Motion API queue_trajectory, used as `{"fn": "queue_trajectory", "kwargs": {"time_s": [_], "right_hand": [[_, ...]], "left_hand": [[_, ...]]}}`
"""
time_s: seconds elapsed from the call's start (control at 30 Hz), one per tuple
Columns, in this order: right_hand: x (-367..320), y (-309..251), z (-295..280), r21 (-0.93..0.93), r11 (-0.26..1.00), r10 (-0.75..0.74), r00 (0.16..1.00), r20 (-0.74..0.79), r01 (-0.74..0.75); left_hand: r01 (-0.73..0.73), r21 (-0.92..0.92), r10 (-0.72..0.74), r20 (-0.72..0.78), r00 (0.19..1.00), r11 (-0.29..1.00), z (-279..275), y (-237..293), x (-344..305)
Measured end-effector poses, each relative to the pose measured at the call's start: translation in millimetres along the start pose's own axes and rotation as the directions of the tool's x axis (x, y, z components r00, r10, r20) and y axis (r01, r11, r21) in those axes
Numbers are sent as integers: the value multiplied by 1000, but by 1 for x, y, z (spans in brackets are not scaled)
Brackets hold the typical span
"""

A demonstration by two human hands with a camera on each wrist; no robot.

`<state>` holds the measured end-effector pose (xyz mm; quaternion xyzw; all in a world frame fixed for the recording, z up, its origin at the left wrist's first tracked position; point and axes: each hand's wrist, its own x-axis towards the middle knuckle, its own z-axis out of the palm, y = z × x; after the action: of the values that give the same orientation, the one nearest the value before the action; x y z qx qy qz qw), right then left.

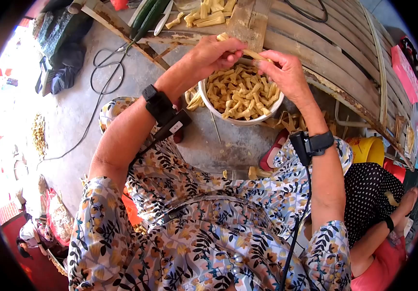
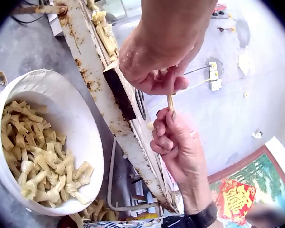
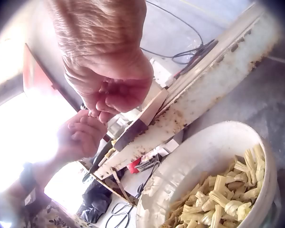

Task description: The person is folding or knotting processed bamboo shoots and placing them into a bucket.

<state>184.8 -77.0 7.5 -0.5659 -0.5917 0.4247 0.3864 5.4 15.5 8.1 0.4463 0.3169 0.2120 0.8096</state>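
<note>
Both hands hold one pale yellow strip (image 1: 251,54) over a white bowl (image 1: 242,121) filled with knotted yellow strips (image 1: 240,94). My left hand (image 1: 230,50) pinches the strip's left end; my right hand (image 1: 268,62) pinches the other end, fingers curled. In the left wrist view the left hand (image 2: 162,84) sits just above the right hand (image 2: 165,119), with the strip (image 2: 170,101) running between them beside the bowl (image 2: 73,111). In the right wrist view the right hand (image 3: 104,107) and left hand (image 3: 85,128) nearly touch above the bowl (image 3: 199,156); the strip is hidden there.
A rusty white-painted frame (image 1: 170,38) edges a slatted wooden surface (image 1: 325,43) behind the bowl. More strips (image 1: 209,13) lie on top. Cables (image 1: 104,72) cross the concrete floor. A yellow bucket (image 1: 370,150) and another seated person (image 1: 374,203) are at right.
</note>
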Motion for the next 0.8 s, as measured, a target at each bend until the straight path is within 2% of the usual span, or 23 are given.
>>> {"fn": "queue_trajectory", "kwargs": {"time_s": [0.03, 0.13, 0.33, 0.37, 0.43, 0.53, 0.63, 0.7, 0.8], "right_hand": [[0, 0, 0, 32, 998, 49, 999, 11, -49], [1, -2, -5, 151, 988, -7, 998, -61, 16], [8, -8, -22, 373, 928, 29, 998, -49, -8], [8, -9, -23, 400, 916, 39, 998, -40, -20], [9, -10, -20, 367, 930, 67, 994, -82, -32], [9, -9, -18, 373, 925, 107, 992, -73, -73], [9, -9, -16, 350, 932, 121, 992, -46, -97], [9, -12, -13, 297, 952, 89, 995, -40, -73], [10, -5, -13, 322, 947, 31, 999, -38, -17]], "left_hand": [[18, -15, -18, 12, 1000, 1000, 0, 0, 0], [32, -65, -28, 55, 998, 997, 3, 8, -6], [1, 11, -2, 150, 989, 1000, 0, 16, -1], [-91, 169, 72, 112, 991, 981, 2, 16, -2], [-241, 477, 235, 73, 969, 845, 7, 20, -4], [-445, 682, 325, 307, 895, 580, -3, 16, 4], [-243, 649, 179, 165, 970, 721, 2, 18, -1], [-240, 632, 180, 158, 971, 737, 0, 21, -3], [-227, 611, 163, 159, 974, 759, -5, 19, -1]]}}
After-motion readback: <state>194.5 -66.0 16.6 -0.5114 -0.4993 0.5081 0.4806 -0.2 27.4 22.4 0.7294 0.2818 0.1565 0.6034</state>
